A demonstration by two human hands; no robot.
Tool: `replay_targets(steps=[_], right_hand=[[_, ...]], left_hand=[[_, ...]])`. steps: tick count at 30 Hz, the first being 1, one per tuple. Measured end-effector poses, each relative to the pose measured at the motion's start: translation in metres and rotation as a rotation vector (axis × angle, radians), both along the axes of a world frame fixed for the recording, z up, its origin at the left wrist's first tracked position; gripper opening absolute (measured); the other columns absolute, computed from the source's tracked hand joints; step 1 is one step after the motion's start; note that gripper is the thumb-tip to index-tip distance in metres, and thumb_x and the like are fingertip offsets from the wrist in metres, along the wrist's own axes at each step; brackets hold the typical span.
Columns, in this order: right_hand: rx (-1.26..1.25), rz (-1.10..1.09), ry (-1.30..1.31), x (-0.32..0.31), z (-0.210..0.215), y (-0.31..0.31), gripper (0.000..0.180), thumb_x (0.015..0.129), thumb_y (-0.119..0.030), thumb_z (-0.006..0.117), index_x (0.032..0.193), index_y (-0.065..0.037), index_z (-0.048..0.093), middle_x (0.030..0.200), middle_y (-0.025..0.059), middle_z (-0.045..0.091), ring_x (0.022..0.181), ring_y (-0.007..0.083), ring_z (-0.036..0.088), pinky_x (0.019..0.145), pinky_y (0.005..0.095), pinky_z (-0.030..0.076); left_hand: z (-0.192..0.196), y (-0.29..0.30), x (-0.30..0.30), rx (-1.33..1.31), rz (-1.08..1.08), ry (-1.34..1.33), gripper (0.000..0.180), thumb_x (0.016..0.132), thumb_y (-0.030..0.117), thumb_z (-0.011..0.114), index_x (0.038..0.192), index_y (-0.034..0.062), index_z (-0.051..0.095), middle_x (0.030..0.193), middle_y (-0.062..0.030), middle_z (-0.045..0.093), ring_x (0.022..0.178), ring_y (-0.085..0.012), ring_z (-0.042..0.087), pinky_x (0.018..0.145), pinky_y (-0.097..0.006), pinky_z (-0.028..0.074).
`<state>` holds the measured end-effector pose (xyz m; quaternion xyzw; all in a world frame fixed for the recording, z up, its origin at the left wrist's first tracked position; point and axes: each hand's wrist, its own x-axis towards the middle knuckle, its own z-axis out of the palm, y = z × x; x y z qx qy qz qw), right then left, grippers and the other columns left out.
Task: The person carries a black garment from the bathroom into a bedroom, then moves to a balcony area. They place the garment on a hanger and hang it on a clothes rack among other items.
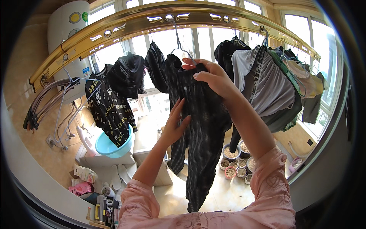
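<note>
A long dark checked garment (202,118), probably trousers, hangs in front of me from a wire hanger (177,40) hooked on the gold rail. At its upper corner by the hanger, my right hand (215,76) pinches the cloth between thumb and fingers. Lower down, my left hand (173,126) rests on the garment's left side with fingers stretched out and thumb apart. Black garments (127,74) hang just left of it, beside a black printed top (108,105). Grey shorts or trousers (261,84) hang to its right.
The gold drying rail (148,23) spans the top. Bare hangers (47,95) hang at far left near a white water heater (68,26). Below are a light-blue basin (110,147) and white slippers (116,177). Several pots (230,171) stand on the floor at right.
</note>
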<state>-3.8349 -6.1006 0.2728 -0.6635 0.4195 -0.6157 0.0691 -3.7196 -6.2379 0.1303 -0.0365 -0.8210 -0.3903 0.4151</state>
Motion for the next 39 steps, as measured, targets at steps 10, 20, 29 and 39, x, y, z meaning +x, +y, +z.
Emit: replay_targets(steps=[10,20,29,39], right_hand=[[0.174,-0.765,0.419,-0.056,0.003,0.059,0.071,0.079,-0.056,0.056,0.126,-0.003,0.046,0.122,0.0145,0.052,0.116,0.0251,0.048,0.098,0.0386,0.036],[-0.221,-0.924,-0.132,-0.025,-0.140,0.093,0.054,0.082,-0.020,0.065,0.124,0.000,0.038,0.109,0.0127,0.054,0.104,0.0203,0.053,0.085,0.0318,0.042],[0.171,-1.097,-0.130,-0.047,-0.238,0.086,0.039,0.089,-0.033,0.052,0.106,0.001,0.057,0.098,0.0199,0.062,0.096,0.0335,0.058,0.080,0.0357,0.044],[-0.201,-1.084,0.193,-0.081,-0.240,0.058,0.072,0.080,-0.022,0.064,0.132,0.005,0.023,0.127,0.0265,0.037,0.115,0.0397,0.039,0.099,0.0395,0.030]], left_hand=[[-0.044,-0.086,-0.010,0.111,0.264,0.246,0.050,0.084,0.017,0.060,0.128,0.0031,0.040,0.127,-0.0148,0.043,0.114,-0.0278,0.045,0.093,-0.037,0.038],[-0.054,-0.191,-0.012,0.533,0.122,0.097,0.077,0.089,0.058,0.033,0.137,-0.0020,0.025,0.136,-0.0184,0.037,0.127,-0.0265,0.033,0.106,-0.035,0.019],[-0.088,-0.146,0.045,0.776,0.202,-0.025,0.045,0.081,0.043,0.063,0.086,-0.0013,0.061,0.075,-0.0027,0.061,0.064,-0.0085,0.055,0.058,-0.022,0.044],[-0.122,-0.061,0.111,0.794,0.313,0.231,0.029,0.086,0.029,0.061,0.103,0.0048,0.059,0.096,0.0010,0.061,0.086,-0.0079,0.055,0.077,-0.022,0.043]])
